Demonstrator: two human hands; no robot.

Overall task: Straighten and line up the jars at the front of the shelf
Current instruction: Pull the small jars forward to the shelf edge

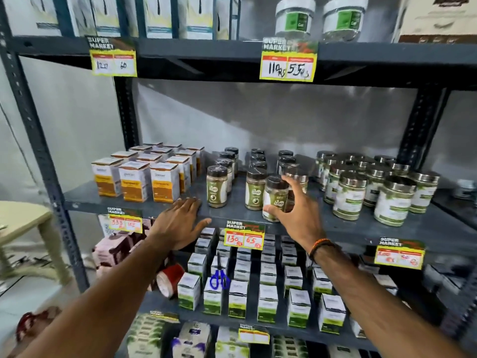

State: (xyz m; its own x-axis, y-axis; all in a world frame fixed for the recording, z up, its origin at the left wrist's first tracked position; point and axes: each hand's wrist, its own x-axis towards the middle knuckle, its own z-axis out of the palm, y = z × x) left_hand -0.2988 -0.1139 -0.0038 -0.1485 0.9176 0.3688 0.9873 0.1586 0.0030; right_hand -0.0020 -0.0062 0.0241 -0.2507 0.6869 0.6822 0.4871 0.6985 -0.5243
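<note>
Small dark-lidded spice jars with green labels stand in three rows on the middle grey shelf (361, 228). The front left jar (217, 186) and the front middle jar (255, 188) stand upright. My right hand (294, 210) grips the front right jar (275, 198), which tilts slightly and sits closest to the shelf's front edge. My left hand (180, 223) rests flat, fingers spread, on the shelf's front edge left of the jars. More jars stand behind in each row.
Orange-and-white boxes (165, 182) stand left of the jars. Bigger metal-lidded jars (392, 200) crowd the right. Price tags (244, 235) hang on the shelf edges. Below are white-green boxes (268, 306), blue-handled scissors (219, 279) and a tape roll (169, 279).
</note>
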